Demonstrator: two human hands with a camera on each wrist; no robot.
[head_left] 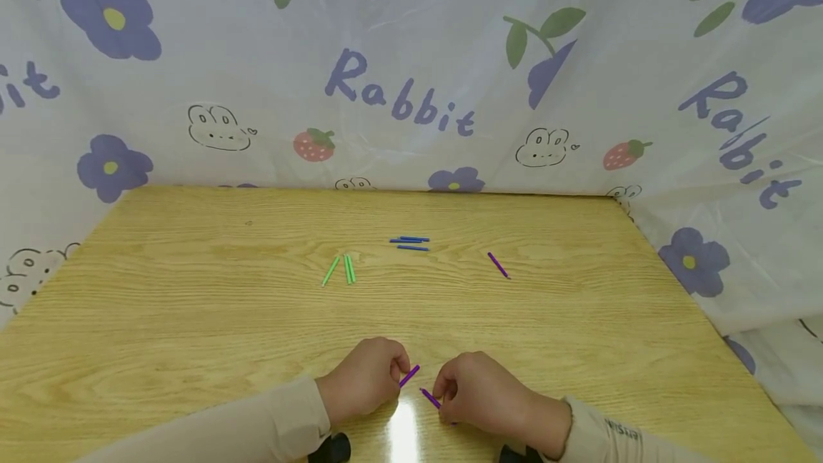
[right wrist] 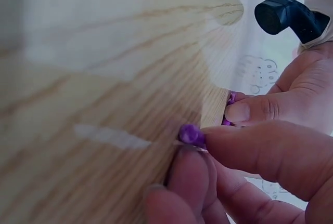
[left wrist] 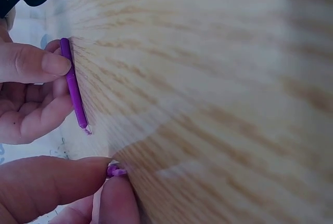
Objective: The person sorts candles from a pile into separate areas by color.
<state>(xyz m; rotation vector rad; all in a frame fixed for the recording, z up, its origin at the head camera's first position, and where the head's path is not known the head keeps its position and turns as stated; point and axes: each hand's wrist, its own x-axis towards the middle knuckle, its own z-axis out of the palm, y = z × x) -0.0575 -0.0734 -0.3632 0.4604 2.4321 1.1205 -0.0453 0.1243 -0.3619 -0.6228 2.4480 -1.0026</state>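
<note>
Thumb and fingers of the left hand [head_left: 365, 379] pinch a thin purple candle [head_left: 410, 375] low over the near part of the table. Close on its right, the right hand [head_left: 484, 389] pinches a second purple candle [head_left: 430, 398]. Both candles slant, their near ends partly covered by the hands in the head view. In the left wrist view, the right hand's candle [left wrist: 75, 89] shows almost whole, with a pale wick at one end. The right wrist view shows that candle [right wrist: 191, 134] end-on between thumb and finger.
A third purple candle [head_left: 499, 266] lies farther back on the right of the wooden table [head_left: 193, 320]. Three blue candles [head_left: 413, 248] lie at back centre, and three green ones [head_left: 331, 271] left of them. A printed cloth [head_left: 411, 34] hangs behind the table.
</note>
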